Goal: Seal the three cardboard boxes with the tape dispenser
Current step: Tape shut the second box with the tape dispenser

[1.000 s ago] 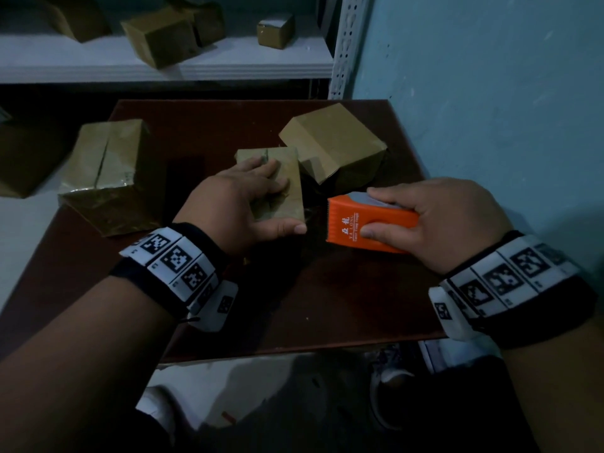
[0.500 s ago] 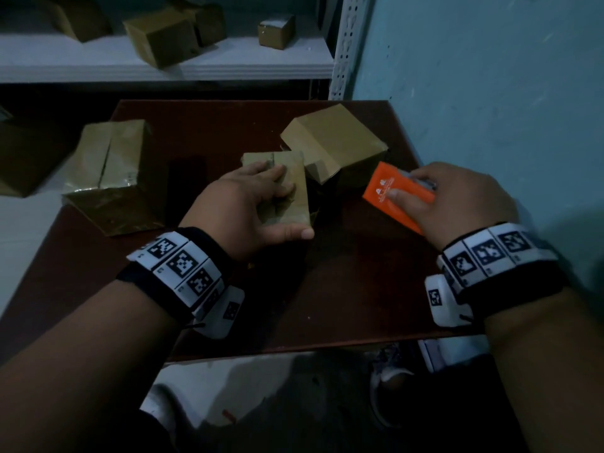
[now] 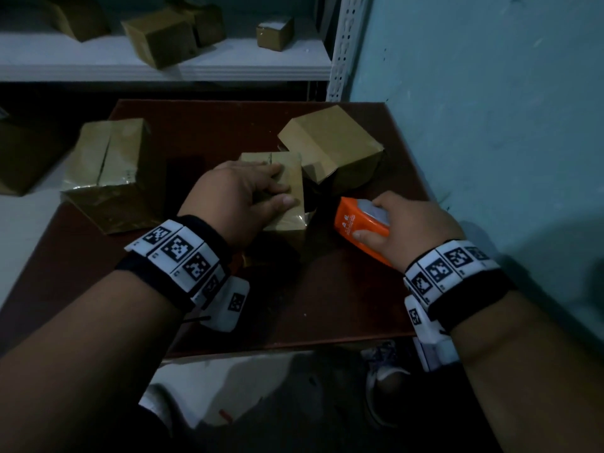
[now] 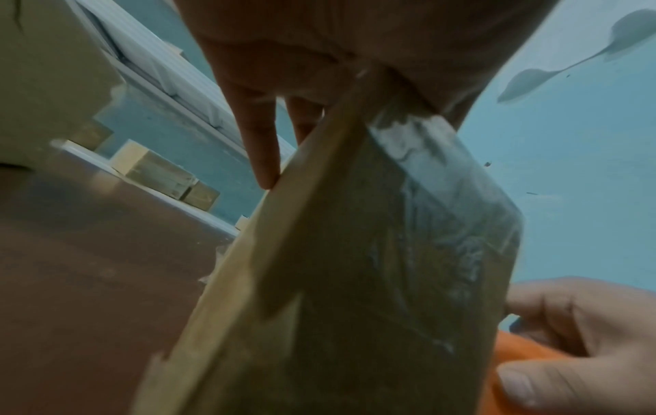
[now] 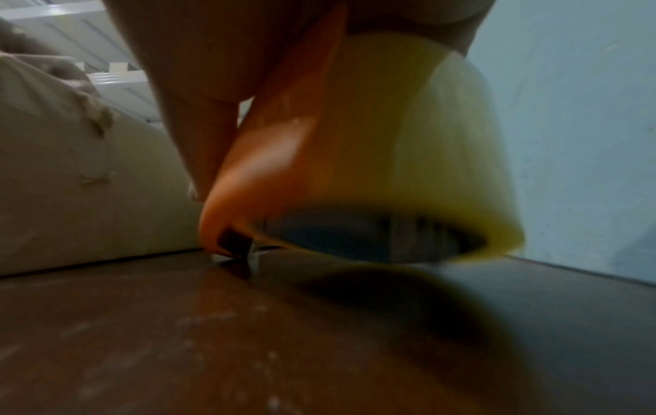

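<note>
My left hand [image 3: 282,189] grips the small cardboard box [image 3: 289,220] mid-table, fingers over its top and thumb on the near side. The left wrist view shows clear tape on one face of this small box [image 4: 337,280], which is tilted. My right hand [image 3: 367,220] holds the orange tape dispenser [image 3: 351,222] just right of the box. In the right wrist view the dispenser [image 5: 284,157] and its yellowish tape roll [image 5: 444,154] sit low over the table, front edge at the surface. A larger box [image 3: 108,171] stands at the left and a second box [image 3: 330,142] behind.
The dark brown table [image 3: 327,305] meets a blue-green wall [image 3: 490,125] on the right. A white shelf [image 3: 228,70] behind holds several more boxes. The table's near edge lies just below my wrists, with shoes on the floor beneath.
My right hand swung the dispenser away to the right and back, then returned it beside the small box. My left hand kept its hold and the box tipped a little.
</note>
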### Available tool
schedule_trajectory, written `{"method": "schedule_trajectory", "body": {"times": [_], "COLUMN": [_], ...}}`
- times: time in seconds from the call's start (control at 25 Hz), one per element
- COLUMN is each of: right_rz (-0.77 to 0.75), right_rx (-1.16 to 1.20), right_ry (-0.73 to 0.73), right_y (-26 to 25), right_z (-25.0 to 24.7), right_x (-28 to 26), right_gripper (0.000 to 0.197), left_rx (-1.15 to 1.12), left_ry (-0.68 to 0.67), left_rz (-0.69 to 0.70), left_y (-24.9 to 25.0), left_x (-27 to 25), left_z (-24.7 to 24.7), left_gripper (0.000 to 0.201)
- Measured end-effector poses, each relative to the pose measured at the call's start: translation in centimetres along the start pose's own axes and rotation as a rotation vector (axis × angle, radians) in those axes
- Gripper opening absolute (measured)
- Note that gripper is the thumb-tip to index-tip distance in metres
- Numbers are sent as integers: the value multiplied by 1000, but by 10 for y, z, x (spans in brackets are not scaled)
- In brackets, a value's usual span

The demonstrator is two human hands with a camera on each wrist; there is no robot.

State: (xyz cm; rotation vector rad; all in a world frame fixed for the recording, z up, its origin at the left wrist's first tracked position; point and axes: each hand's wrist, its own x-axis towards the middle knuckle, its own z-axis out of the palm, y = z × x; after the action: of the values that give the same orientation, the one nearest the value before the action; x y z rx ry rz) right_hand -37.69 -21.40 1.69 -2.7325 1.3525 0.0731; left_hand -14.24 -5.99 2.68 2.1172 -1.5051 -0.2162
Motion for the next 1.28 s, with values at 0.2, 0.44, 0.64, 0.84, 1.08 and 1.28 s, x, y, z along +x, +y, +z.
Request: {"method": "schedule_trajectory", "body": {"times": [0.2, 0.44, 0.64, 0.84, 1.08, 1.28], "right_rz": [-179, -306, -284, -127, -28, -74], "right_rx": [216, 837, 915, 1264, 1360, 1451], "right_ry": [229, 47, -97, -109, -147, -194], "right_y": [-12, -60, -83, -97, -103, -97], "right_z": [-10, 6, 21, 26, 28, 39], "right_x": [-6, -17, -11, -20, -15, -7], "right_gripper": [65, 60, 72, 53, 47, 51], "left_rx": [-15, 27, -22, -306, -637, -655], "left_ry": [24, 38, 148, 272, 248, -26], "left_rz": [60, 105, 74, 59, -8, -37], "left_y": [-1, 2, 3, -6, -4, -15], "left_x": [-6, -18, -23, -26, -30, -29], "left_z": [1, 5, 18, 31, 44, 32], "left_gripper": [24, 30, 30, 32, 73, 131]}}
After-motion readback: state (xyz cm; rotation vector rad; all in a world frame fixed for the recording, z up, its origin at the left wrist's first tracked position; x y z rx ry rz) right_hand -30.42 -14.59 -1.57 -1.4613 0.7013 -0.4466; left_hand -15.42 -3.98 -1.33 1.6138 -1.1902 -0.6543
